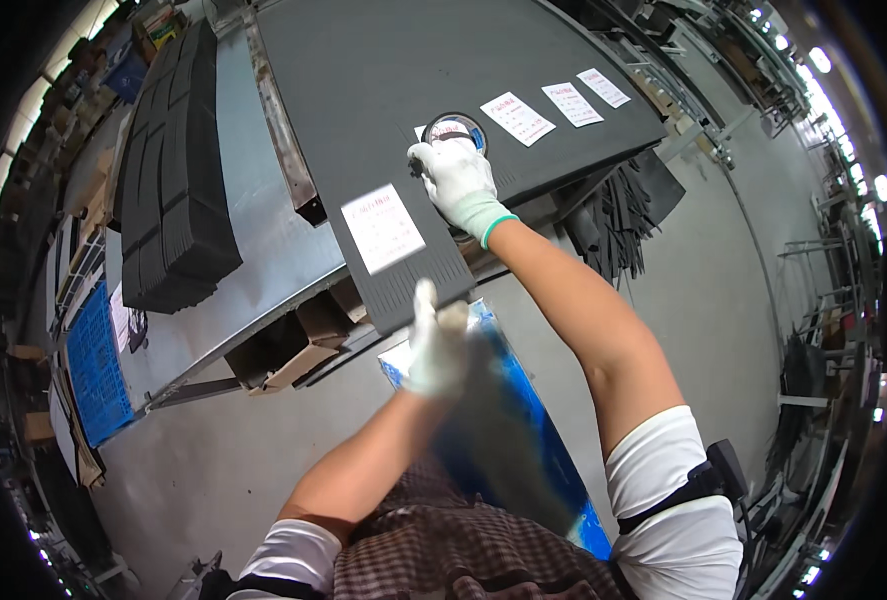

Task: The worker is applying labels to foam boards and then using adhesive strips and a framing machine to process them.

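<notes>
Both my hands wear white knitted gloves. My right hand point(455, 182) is closed at the edge of the dark table, with a small dark piece showing at its fingertips that I cannot make out. Just beyond it lies a roll of tape point(480, 134), partly covered by the hand, with a white printed label showing inside its ring. Below, my left hand point(436, 347) is smeared by motion beside the near end of a dark grey ribbed strip point(403, 297). A white label with red print point(383, 230) lies on that strip.
Three more white labels point(518, 118) lie in a row at the table's right. A stack of black ribbed strips point(178, 180) stands on a metal bench point(263, 240) at left. Dark strips point(618, 220) hang below the table edge. A blue-edged board point(523, 400) is beneath my hands.
</notes>
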Action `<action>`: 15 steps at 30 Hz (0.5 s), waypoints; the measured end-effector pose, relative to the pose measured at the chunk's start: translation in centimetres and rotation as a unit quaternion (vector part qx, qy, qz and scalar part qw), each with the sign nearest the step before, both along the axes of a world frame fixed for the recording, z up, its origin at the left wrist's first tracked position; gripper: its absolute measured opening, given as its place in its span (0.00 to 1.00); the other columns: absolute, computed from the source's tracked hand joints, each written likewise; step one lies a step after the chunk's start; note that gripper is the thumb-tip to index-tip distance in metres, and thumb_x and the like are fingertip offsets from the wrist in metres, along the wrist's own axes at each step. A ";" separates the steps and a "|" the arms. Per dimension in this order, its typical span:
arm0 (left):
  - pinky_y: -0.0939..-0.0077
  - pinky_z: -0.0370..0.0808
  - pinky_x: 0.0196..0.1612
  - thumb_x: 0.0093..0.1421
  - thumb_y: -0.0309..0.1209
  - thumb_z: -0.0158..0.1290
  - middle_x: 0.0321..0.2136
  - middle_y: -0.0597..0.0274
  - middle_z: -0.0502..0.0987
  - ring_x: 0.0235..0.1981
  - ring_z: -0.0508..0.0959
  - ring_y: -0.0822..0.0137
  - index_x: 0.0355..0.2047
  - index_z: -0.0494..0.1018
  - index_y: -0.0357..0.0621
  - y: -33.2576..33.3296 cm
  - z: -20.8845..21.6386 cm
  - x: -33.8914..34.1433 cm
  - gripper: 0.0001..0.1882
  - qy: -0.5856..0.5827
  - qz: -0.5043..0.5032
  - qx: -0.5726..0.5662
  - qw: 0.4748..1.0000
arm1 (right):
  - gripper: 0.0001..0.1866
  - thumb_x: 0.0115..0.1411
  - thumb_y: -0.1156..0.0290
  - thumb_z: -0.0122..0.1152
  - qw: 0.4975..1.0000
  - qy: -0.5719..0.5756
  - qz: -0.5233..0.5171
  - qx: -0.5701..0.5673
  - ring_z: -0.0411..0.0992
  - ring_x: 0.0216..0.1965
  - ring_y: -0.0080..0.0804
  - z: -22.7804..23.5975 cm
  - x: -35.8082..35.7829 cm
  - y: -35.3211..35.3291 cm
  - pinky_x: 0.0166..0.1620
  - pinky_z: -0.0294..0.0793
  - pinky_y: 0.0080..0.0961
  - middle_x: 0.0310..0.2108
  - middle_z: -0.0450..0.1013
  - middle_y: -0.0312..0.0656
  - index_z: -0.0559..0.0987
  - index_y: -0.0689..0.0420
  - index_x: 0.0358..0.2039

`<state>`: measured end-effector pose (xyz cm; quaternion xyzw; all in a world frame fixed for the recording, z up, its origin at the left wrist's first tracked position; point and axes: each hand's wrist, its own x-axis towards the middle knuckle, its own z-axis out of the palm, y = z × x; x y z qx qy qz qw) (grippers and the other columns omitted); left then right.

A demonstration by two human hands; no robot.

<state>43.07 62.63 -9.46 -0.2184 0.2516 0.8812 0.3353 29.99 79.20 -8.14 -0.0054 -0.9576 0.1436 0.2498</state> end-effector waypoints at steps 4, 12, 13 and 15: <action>0.75 0.71 0.53 0.68 0.49 0.48 0.45 0.64 0.77 0.48 0.76 0.67 0.47 0.71 0.46 -2.6 0.1 5.7 0.20 0.034 -0.071 -0.058 0.995 | 0.13 0.55 0.74 0.58 0.999 -0.021 0.007 -0.024 0.75 0.39 0.43 1.7 0.2 -0.8 0.44 0.74 0.41 0.33 0.75 0.42 0.77 0.48 0.43; 0.80 0.76 0.41 0.61 0.18 0.55 0.38 0.64 0.74 0.40 0.74 0.76 0.50 0.64 0.44 -10.5 8.3 2.9 0.19 0.264 -0.157 -0.116 0.945 | 0.32 0.57 0.81 0.52 0.908 -0.225 0.233 -0.267 0.76 0.40 0.37 13.5 11.5 -5.7 0.47 0.76 0.29 0.36 0.75 0.46 0.66 0.52 0.64; 0.83 0.75 0.39 0.58 0.15 0.55 0.37 0.65 0.73 0.38 0.74 0.77 0.52 0.62 0.43 -10.5 8.5 1.9 0.24 0.346 -0.117 -0.145 0.920 | 0.35 0.56 0.82 0.52 0.888 -0.228 0.291 -0.275 0.76 0.37 0.37 13.6 14.0 -6.5 0.45 0.77 0.30 0.34 0.75 0.46 0.63 0.51 0.66; 0.85 0.75 0.34 0.57 0.15 0.56 0.33 0.68 0.74 0.31 0.74 0.78 0.47 0.65 0.40 -9.6 10.8 1.0 0.20 0.320 -0.057 -0.150 0.934 | 0.35 0.56 0.80 0.52 0.864 -0.291 0.330 -0.245 0.76 0.32 0.40 14.2 16.8 -8.2 0.39 0.77 0.34 0.31 0.75 0.48 0.62 0.53 0.66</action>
